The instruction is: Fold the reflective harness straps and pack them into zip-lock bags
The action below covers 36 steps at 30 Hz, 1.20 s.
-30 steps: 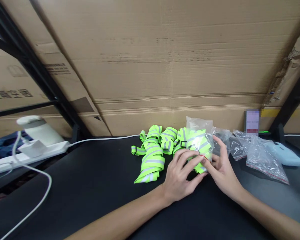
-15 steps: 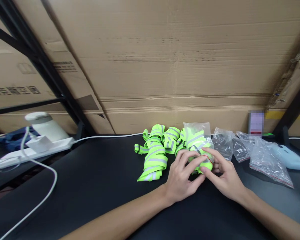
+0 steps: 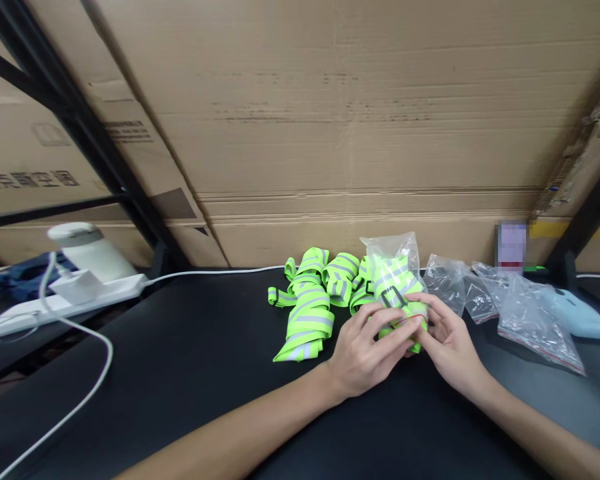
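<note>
A clear zip bag [image 3: 390, 250] with a red line at its mouth surrounds much of a folded neon-yellow reflective strap [image 3: 397, 273] with a black buckle. My left hand [image 3: 367, 347] grips the bag's near edge from the left, thumb and fingers closed on it. From the right, my right hand [image 3: 447, 337] pinches the same edge; some of its fingertips are hidden behind the bag. Part of the strap bulges at the mouth between both hands. Just left of the bag lie more rolled reflective straps [image 3: 310, 313], grey-striped, with black buckles.
Several clear zip bags [image 3: 540, 327] lie on the right, beside a light blue object [image 3: 580, 313]. A white power strip [image 3: 70, 303] with a cable and a white bottle [image 3: 97, 253] are at left. Cardboard [image 3: 350, 133] stands behind the black tabletop [image 3: 190, 360].
The bag has tilted up slightly, so its buckle shows more clearly. My left thumb and fingers have drawn in toward the red-lined mouth, and my right fingers have closed there too.
</note>
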Available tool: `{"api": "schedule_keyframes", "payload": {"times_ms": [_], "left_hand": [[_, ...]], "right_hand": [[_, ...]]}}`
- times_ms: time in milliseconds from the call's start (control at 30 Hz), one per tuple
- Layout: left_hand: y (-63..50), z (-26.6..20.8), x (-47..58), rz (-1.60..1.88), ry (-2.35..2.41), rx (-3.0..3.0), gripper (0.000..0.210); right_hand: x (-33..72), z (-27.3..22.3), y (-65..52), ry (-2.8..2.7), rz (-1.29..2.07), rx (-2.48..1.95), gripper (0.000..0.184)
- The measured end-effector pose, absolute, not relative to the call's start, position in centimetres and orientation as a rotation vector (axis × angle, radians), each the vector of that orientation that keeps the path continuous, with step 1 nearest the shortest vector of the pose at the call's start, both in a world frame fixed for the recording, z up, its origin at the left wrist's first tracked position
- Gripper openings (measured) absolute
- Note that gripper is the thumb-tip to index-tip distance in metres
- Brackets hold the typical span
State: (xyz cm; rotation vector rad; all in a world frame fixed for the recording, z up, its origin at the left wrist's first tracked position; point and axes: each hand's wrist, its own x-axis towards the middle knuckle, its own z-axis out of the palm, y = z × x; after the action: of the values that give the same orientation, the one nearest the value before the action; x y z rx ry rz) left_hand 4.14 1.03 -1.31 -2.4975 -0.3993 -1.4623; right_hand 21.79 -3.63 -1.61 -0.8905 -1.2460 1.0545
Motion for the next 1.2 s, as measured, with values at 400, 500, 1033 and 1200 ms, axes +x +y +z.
{"api": "schedule_keyframes", "payload": {"times_ms": [400,500,1033,1200], "left_hand": [[1.7,-1.5,4.2,-1.870,-0.572,-2.675,0.020],[1.5,-1.4,4.2,-1.885,-0.603,-2.686,0.025],[1.2,-1.8,4.1,-1.726,-0.687,-2.809,0.013],[1.2,-2.1,4.2,-1.645,-1.116,-2.913,0.036]], "right_hand": [[22.2,-1.8,-3.7,-1.305,1.151,-0.900,0.067],[22.3,-2.1,-3.6,-1.313,1.118,-0.895,0.066],[23.6,-1.9,-2.5,-1.226,0.869,-1.041,0.056],[24.0,-1.8,-2.5,-1.283,0.788,-1.089,0.044]]}}
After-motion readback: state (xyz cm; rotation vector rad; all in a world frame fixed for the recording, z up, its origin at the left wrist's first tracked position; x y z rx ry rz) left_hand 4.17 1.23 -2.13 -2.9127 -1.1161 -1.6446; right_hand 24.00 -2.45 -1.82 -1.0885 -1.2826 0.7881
